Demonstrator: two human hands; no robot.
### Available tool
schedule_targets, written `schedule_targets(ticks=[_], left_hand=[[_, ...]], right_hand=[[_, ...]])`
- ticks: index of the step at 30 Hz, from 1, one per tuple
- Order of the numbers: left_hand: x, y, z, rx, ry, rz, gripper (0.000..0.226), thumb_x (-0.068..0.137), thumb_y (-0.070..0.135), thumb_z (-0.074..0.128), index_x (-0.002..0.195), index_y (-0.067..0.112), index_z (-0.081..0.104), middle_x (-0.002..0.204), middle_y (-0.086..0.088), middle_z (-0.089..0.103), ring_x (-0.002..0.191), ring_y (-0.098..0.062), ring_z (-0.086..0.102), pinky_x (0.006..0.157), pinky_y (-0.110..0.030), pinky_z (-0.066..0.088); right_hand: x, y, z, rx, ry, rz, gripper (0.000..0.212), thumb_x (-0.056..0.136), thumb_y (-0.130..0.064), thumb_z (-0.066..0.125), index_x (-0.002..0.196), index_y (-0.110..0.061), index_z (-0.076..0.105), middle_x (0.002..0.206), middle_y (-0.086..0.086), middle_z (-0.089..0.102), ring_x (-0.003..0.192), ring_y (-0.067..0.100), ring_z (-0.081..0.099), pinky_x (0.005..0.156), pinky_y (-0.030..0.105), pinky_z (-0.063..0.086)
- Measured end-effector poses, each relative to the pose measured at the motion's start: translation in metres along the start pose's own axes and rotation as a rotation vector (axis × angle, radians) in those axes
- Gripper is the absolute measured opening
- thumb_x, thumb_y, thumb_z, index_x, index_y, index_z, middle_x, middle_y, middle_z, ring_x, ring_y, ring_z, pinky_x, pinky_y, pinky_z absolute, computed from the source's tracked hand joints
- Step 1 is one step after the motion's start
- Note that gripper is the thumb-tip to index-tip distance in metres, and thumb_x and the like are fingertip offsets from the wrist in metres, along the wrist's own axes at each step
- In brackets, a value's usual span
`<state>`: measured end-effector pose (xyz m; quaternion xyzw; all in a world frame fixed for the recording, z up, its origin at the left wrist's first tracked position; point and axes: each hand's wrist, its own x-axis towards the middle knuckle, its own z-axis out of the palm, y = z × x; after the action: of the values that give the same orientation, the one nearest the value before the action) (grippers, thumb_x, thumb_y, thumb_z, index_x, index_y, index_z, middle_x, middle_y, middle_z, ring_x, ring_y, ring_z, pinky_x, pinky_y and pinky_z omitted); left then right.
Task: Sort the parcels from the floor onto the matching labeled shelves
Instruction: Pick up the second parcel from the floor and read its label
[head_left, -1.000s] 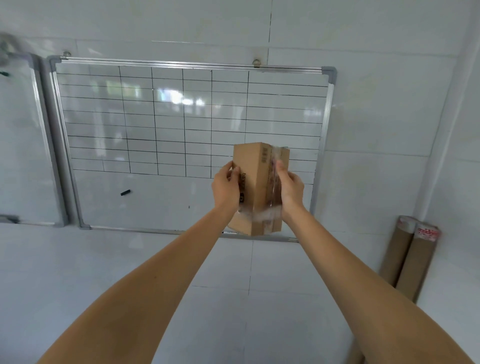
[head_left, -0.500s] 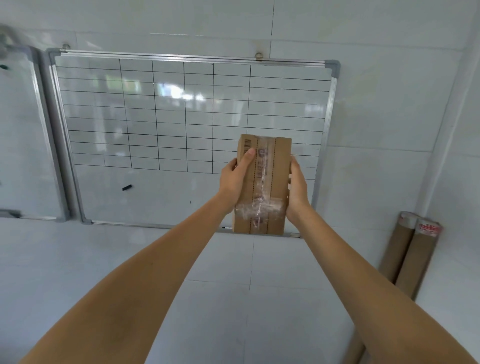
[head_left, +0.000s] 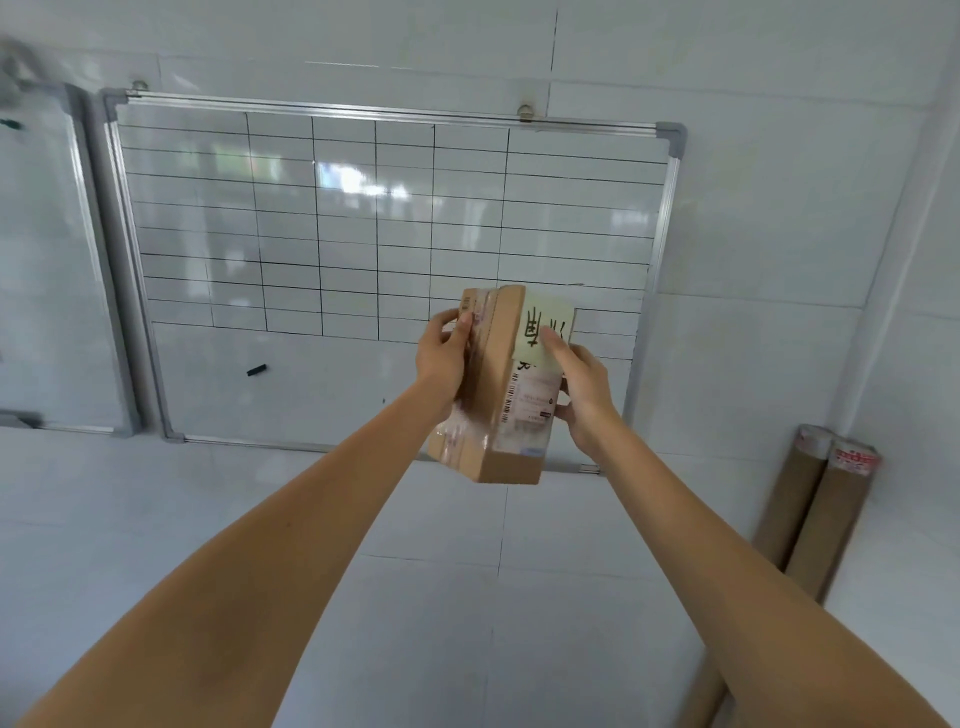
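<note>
The parcel (head_left: 501, 384), a small brown cardboard box bound with clear tape, is held up at arm's length in front of the whiteboard, well above the floor. Half a second ago its taped face was toward the camera; now it has been turned so that a side carrying a pale yellow note (head_left: 545, 325) with handwritten characters and a printed shipping label (head_left: 530, 405) faces the viewer. That turn looks like a check of the marking, so the step in hand is probably reading where this box belongs before walking it to a shelf. No shelf is in view yet.

The left hand (head_left: 441, 358) grips the box's left edge, thumb and fingers curled round it near the top. The right hand (head_left: 582, 387) clasps the right side, with one finger laid across the yellow note.

Behind the box hangs a gridded whiteboard (head_left: 322, 234) in a metal frame, with a small black magnet (head_left: 256, 370) on its lower part. A second board (head_left: 47, 270) sits to its left. The wall (head_left: 779, 208) is white tile, and two cardboard tubes (head_left: 810, 509) lean in the right corner.
</note>
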<state>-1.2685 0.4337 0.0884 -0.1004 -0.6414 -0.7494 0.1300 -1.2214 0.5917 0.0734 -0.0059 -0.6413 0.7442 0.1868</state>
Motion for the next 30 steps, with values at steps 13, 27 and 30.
schedule_targets(ticks=[13,27,30], left_hand=[[-0.02,-0.015,-0.01,0.103,-0.375,-0.205,0.069,0.089,0.066,0.049,0.147,0.029,0.042,0.144,-0.002,0.052,0.133,-0.03,0.044,0.111,-0.061,0.032],[-0.034,-0.051,-0.056,-0.016,-0.498,-0.503,0.075,0.077,0.052,0.073,0.141,0.027,0.043,0.141,-0.007,0.049,0.123,-0.033,0.055,0.103,-0.069,0.039],[-0.023,-0.044,-0.065,-0.038,-0.388,-0.442,0.045,0.084,0.056,0.065,0.119,0.028,0.063,0.13,-0.007,0.058,0.116,-0.03,0.06,0.095,-0.06,0.05]], right_hand=[[-0.001,0.005,0.005,0.32,-0.12,0.116,0.036,0.089,-0.051,0.061,0.078,-0.023,0.081,0.085,0.006,0.078,0.069,0.022,0.076,0.059,0.033,0.06],[0.01,0.026,0.016,0.58,0.413,0.196,0.068,0.079,-0.047,0.072,0.133,-0.023,0.039,0.121,0.011,0.066,0.11,0.032,0.065,0.099,0.059,0.047],[0.015,0.027,0.008,0.413,0.337,0.288,0.067,0.078,-0.049,0.075,0.132,-0.021,0.047,0.12,0.008,0.061,0.115,0.031,0.055,0.107,0.065,0.033]])
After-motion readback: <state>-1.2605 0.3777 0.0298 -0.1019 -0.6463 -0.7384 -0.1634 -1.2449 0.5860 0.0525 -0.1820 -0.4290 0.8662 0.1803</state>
